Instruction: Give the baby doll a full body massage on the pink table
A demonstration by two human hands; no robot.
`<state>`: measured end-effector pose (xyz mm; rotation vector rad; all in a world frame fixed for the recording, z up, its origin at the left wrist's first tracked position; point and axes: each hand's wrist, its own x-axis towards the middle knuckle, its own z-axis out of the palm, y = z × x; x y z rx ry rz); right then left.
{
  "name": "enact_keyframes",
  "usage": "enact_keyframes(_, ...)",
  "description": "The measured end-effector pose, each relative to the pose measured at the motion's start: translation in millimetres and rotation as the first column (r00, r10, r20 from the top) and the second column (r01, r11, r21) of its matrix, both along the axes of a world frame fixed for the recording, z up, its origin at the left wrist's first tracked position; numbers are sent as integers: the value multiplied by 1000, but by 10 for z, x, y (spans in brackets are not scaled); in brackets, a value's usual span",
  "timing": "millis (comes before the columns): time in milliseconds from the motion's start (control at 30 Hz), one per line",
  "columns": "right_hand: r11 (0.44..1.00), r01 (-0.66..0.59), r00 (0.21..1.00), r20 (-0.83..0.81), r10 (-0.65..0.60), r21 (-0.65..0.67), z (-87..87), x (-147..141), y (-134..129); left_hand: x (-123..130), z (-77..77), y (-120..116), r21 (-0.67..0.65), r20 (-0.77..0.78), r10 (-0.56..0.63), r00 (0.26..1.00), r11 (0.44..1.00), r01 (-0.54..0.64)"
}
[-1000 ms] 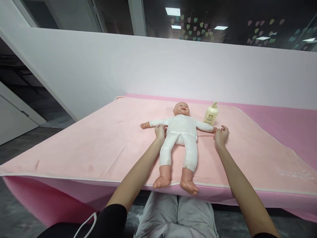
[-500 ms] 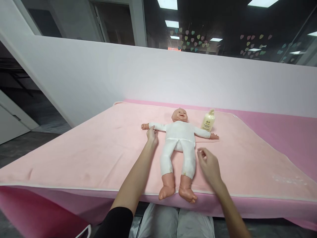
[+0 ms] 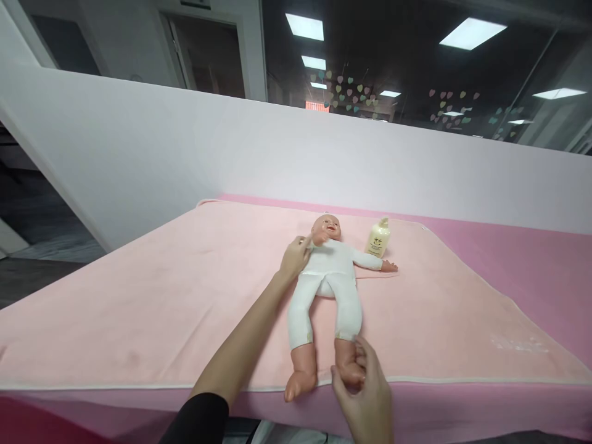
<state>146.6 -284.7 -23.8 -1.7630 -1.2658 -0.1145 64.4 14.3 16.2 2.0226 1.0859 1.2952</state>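
Note:
A baby doll [image 3: 329, 262] in a white suit lies on its back on a peach blanket [image 3: 161, 296], feet over the front edge. My left hand [image 3: 296, 256] is closed round the doll's arm at the left of the view, which is bent up with its fist near the chin. My right hand [image 3: 363, 385] is at the doll's foot on the right, thumb and fingers apart on either side of it; whether they touch it is unclear. The doll's other arm lies stretched out to the right, beside a pale yellow pump bottle [image 3: 378, 238].
The blanket covers a pink table surface [image 3: 546, 265]. A white partition [image 3: 277, 154] rises behind it, with dark glass [image 3: 393, 61] and heart stickers above. The bottle stands near the doll's shoulder.
The doll's arm at the left has gone from stretched out to bent up over the chest with my left hand. My right hand has come down from beside the hip to the foot and opened.

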Motion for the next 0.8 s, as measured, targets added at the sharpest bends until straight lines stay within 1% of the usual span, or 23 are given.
enact_keyframes(33, 999, 41, 999, -28, -40, 32, 84, 37, 34, 50, 47, -38, 74, -169, -18, 985, 997, 31)
enact_keyframes(67, 995, 73, 997, -43, -70, 64, 180, 77, 92, 97, 86, -73, 133, -302, 0, 953, 990, 42)
enact_keyframes(100, 992, 86, 995, -48, -82, 95, 280, 119, 177, 138, 115, -103, 177, -393, 33, 919, 983, 41)
enact_keyframes(133, 991, 77, 996, -49, -72, 109, 378, 160, 291, 169, 132, -128, 204, -447, 62, 892, 978, 34)
enact_keyframes(200, 995, 59, 997, -57, -54, 82, 547, 232, 573, 190, 129, -162, 214, -475, 80, 876, 976, 27)
enact_keyframes(267, 998, 20, 997, -79, -15, 67, 660, 274, 837, 157, 87, -176, 177, -414, 51, 909, 984, 25)
enact_keyframes(333, 998, 1, 995, -97, 5, 58, 717, 277, 954, 85, 27, -165, 99, -265, 18, 964, 995, 8)
enact_keyframes(367, 998, -1, 994, -106, 7, 59, 723, 263, 932, 41, -5, -148, 41, -157, 11, 987, 999, -5)
enact_keyframes(400, 998, 7, 994, -113, 0, 63, 711, 241, 857, -3, -36, -122, -33, -25, 24, 999, 999, -24)
enact_keyframes(433, 998, 13, 993, -116, -6, 64, 679, 214, 735, -45, -64, -88, -121, 123, 63, 990, 991, -48)
enact_keyframes(467, 997, 41, 993, -111, -33, 71, 626, 185, 582, -83, -90, -48, -226, 271, 133, 953, 971, -71)
enact_keyframes(500, 995, 57, 994, -96, -50, 77, 554, 155, 413, -114, -111, -6, -340, 394, 225, 891, 937, -86)
enact_keyframes(533, 997, 53, 996, -78, -48, 62, 467, 126, 247, -138, -127, 35, -444, 474, 319, 820, 892, -90)
enact_keyframes(567, 996, 63, 997, -55, -59, 64, 375, 101, 98, -153, -137, 69, -522, 510, 399, 762, 848, -94)
enact_keyframes(600, 996, 71, 997, -29, -70, 62, 289, 81, -19, -157, -140, 92, -563, 515, 447, 731, 820, -105)
enact_keyframes(633, 996, 72, 997, -6, -72, 60, 219, 66, -97, -151, -135, 101, -563, 506, 462, 729, 817, -126)
enact_keyframes(667, 996, 76, 997, 9, -76, 54, 174, 58, -130, -136, -123, 95, -525, 491, 447, 748, 837, -155)
enact_keyframes(700, 995, 81, 997, 15, -82, 54, 159, 57, -117, -112, -105, 75, -456, 472, 409, 781, 871, -182)
enact_keyframes(767, 993, 96, 995, 15, -97, 71, 221, 80, 29, -48, -53, 0, -277, 387, 300, 872, 940, -200)
enact_keyframes(800, 991, 99, 995, 13, -101, 88, 287, 101, 150, -12, -25, -45, -184, 303, 238, 923, 965, -188)
